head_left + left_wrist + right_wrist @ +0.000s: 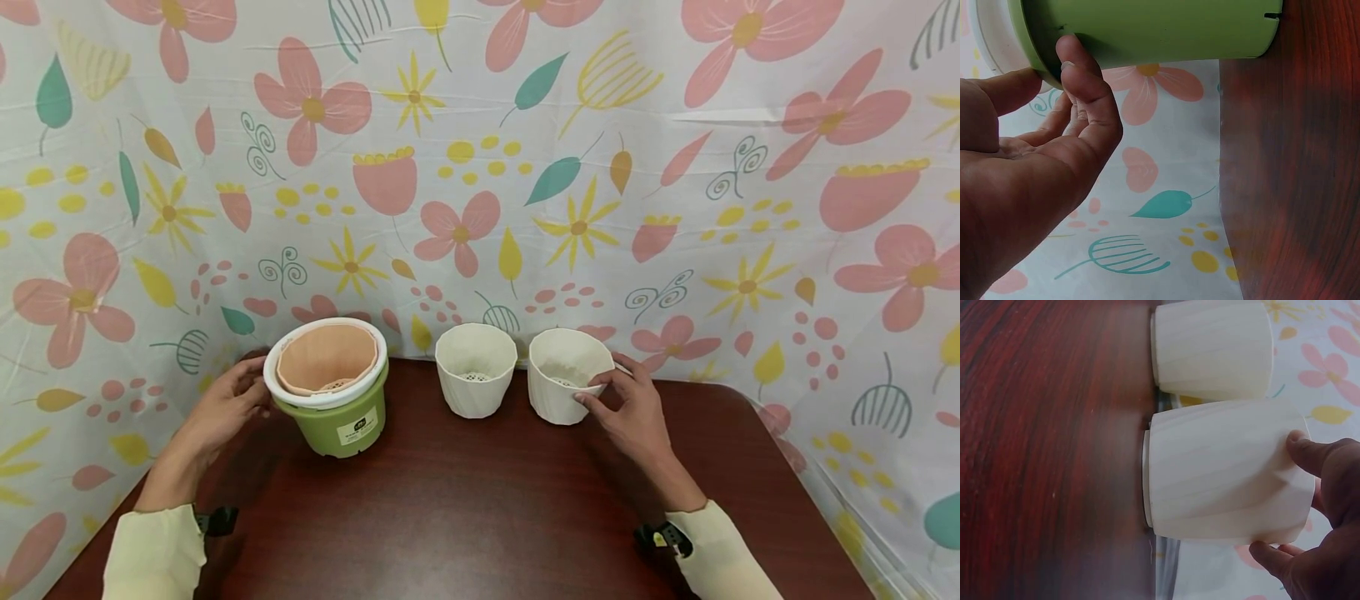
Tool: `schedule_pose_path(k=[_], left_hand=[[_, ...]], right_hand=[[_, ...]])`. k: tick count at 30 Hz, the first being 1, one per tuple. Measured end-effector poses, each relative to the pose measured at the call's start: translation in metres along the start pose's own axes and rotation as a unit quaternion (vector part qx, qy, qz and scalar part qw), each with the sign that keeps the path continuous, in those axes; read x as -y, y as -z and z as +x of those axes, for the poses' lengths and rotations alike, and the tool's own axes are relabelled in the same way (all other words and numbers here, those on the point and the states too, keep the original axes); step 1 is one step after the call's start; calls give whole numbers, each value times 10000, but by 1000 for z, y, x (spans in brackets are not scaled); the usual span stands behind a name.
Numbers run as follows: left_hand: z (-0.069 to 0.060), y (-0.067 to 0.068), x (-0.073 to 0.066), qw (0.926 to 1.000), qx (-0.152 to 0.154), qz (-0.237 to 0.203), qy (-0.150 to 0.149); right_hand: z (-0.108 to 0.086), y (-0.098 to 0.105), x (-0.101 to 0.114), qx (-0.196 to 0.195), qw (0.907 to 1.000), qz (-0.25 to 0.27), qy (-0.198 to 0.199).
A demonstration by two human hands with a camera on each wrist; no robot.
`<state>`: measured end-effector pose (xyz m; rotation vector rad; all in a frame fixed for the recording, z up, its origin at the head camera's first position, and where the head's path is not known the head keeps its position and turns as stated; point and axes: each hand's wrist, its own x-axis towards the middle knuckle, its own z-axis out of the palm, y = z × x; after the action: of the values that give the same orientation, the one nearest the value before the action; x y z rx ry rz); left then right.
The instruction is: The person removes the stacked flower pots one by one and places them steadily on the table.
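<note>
Spreading behind everything before me is a white cloth printed with pink, yellow and teal flowers and leaves. Below it lies the dark reddish-brown table. At its far left stands the green pot, with a white pot nested in it, white rim above the green one, and a peach pot inside that. Two smaller pots stand near the far edge, a gap between them: the middle cream pot and the right cream pot, both mouth up. My left hand is partly closed, thumb at the green pot's rim, fingers bent against the wall beneath, gripping its left side. My right hand pinches the right cream pot near its rim, thumb in front. I wear a black left strap and right strap. The green pot's front bears a pale label.
</note>
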<state>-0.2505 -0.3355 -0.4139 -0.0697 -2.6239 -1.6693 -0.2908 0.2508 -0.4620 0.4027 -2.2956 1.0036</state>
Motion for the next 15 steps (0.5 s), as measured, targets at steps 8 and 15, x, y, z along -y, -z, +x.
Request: schedule_pose_path(k=[8,15], left_hand=[[0,0,1,10000,34,-42,-47],[0,0,1,10000,25,-20,-30]], right_hand=[[0,-1,-1,5,10000,1,27],[-1,-1,-2,37,9999,-5,100]])
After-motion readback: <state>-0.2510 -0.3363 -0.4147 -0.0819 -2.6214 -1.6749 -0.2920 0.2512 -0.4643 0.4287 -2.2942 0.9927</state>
